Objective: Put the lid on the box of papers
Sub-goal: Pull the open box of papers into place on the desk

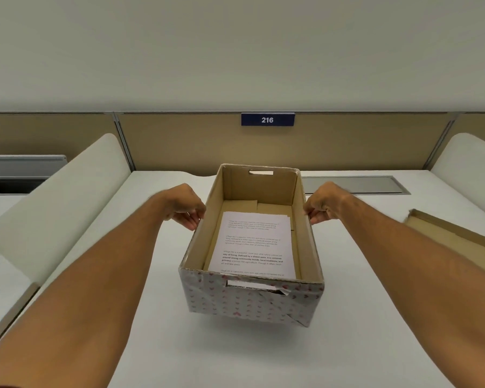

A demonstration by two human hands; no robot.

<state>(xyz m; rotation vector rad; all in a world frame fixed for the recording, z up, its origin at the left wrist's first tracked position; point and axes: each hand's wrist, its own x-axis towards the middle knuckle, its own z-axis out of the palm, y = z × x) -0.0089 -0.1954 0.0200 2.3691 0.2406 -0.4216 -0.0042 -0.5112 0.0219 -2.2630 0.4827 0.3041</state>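
An open cardboard box (247, 301), wrapped in white paper with small red hearts, stands in the middle of the white desk (157, 345). Printed papers (252, 242) lie flat on its bottom. My left hand (184, 207) pinches the box's left rim, fingers closed on the edge. My right hand (324, 204) pinches the right rim in the same way. The lid (454, 236) lies upside down on the desk at the right, its brown inside facing up, partly cut off by the frame edge.
White curved side dividers (56, 208) stand left and right of the desk. A tan partition (179, 141) with a blue "216" sign (267, 119) closes the back. A grey cable slot (356, 184) sits behind the box at the right.
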